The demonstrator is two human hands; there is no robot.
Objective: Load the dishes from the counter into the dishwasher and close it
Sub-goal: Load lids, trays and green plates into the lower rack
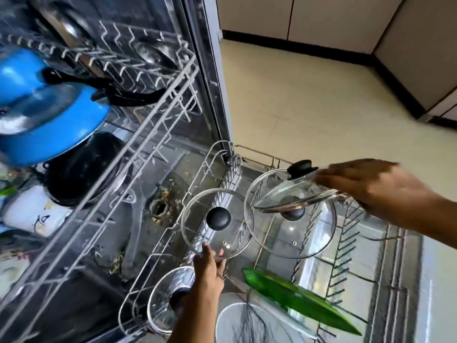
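Note:
My left hand (209, 271) pinches the lower rim of a small glass lid (217, 222) with a black knob, held over the pulled-out lower rack (158, 246) of the open dishwasher. My right hand (371, 191) grips the rim of a second glass lid (294, 194) with a black knob, tilted flat above a larger glass lid (291, 231) standing in the rack. Lower down, another glass lid (170, 300) sits in the rack, partly hidden by my left forearm. A green glass dish (296, 300) and a white plate (242, 325) stand in the rack too.
The upper rack (138, 100) is pulled out at left, holding blue pots (49, 120) with black handles, a black pan (81, 169) and a white bowl (34, 214). The tub floor (158, 209) shows food debris. Beige floor tiles (309, 95) and cabinets lie to the right.

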